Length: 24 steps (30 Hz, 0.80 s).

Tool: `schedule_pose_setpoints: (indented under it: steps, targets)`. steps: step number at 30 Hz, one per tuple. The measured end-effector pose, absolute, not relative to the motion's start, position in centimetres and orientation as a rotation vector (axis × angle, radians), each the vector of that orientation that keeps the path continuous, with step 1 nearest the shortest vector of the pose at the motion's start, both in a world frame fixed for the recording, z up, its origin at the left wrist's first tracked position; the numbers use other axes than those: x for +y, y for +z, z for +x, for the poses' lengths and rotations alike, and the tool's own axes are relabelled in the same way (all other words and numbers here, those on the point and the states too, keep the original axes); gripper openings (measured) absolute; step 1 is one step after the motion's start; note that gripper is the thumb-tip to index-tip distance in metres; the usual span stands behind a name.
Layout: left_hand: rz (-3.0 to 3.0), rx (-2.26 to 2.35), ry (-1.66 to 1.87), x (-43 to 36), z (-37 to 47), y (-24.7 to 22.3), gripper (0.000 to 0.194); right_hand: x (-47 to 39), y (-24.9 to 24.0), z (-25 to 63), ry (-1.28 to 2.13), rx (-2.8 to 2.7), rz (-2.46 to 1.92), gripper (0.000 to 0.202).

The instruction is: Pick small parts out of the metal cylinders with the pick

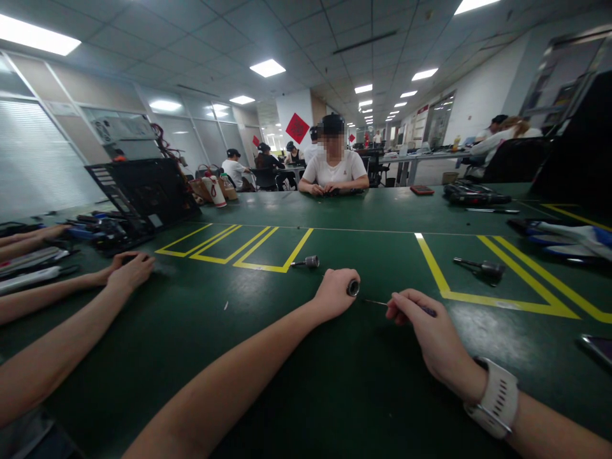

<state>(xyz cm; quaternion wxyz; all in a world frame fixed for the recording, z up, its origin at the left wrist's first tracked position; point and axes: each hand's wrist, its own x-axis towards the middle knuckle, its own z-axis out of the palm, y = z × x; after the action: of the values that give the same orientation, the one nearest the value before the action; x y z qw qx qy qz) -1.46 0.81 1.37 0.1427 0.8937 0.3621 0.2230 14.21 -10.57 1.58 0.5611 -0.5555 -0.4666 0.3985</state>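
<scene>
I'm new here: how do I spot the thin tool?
Over the green table, find the pale watch. The right hand wearing it holds the tool. Its needle-thin shaft sets it apart from the left hand's stout round part.

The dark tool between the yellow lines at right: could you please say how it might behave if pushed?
The dark tool would probably roll in a curve, its rounded head outsizing its slim shaft. Looking metallic, it is likely stiff and head-heavy.

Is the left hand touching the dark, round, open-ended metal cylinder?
Touching: the head view shows the left hand closed around the dark cylinder, its open end exposed.
</scene>
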Motion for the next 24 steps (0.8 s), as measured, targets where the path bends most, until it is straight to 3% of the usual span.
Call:
schedule_pose_setpoints:
  steps: [7, 19, 24]
  targets:
    - [2.398, 0.903, 0.722, 1.2, -1.7, 0.8, 0.023, -10.7, 2.0, 14.7, 0.901, -0.941, -1.171, 0.024]
    - [2.63, 0.618, 0.656, 1.2, -1.4, 1.0, 0.008, -11.2, 3.2, 13.8, 0.693, -1.535, -1.347, 0.025]
    - [2.7, 0.613, 0.623, 1.2, -1.2, 1.4, 0.011, -9.9, 2.6, 14.8, 0.997, -1.212, -1.245, 0.025]
